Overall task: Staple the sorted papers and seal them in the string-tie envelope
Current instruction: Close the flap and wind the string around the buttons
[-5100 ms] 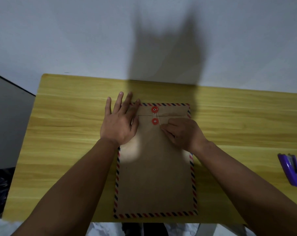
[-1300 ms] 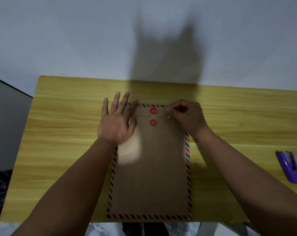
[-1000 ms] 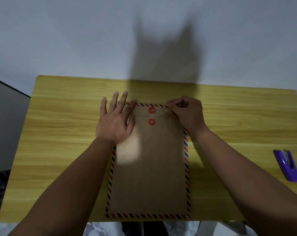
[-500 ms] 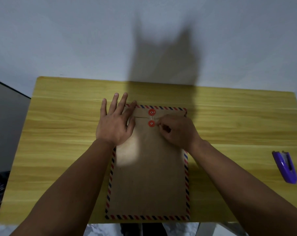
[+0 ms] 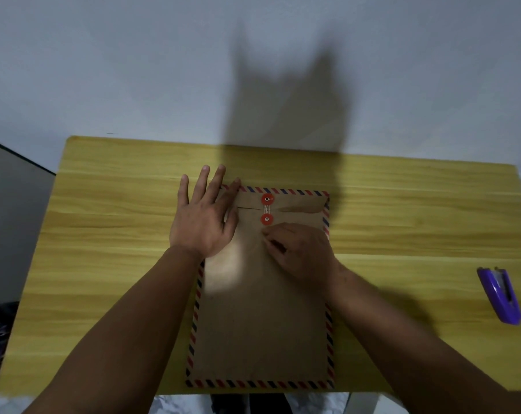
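A brown envelope (image 5: 262, 324) with a red and blue striped border lies flat in the middle of the wooden table (image 5: 104, 234), flap folded down. Two red buttons sit near its top, the upper button (image 5: 267, 199) on the flap and the lower button (image 5: 266, 219) on the body, with white string (image 5: 266, 209) wound between them. My left hand (image 5: 202, 222) presses flat on the envelope's top left corner, fingers spread. My right hand (image 5: 298, 252) sits just below the lower button, fingertips pinched together on the string's end. The papers are hidden.
A purple stapler (image 5: 499, 295) lies near the table's right edge. A pale wall (image 5: 163, 70) rises behind the table. A dark grey surface (image 5: 8, 228) stands to the left of the table.
My right hand circled from below the buttons up to the flap's top right, then back down beneath the lower button, winding the string. My left hand stayed pressed on the corner.
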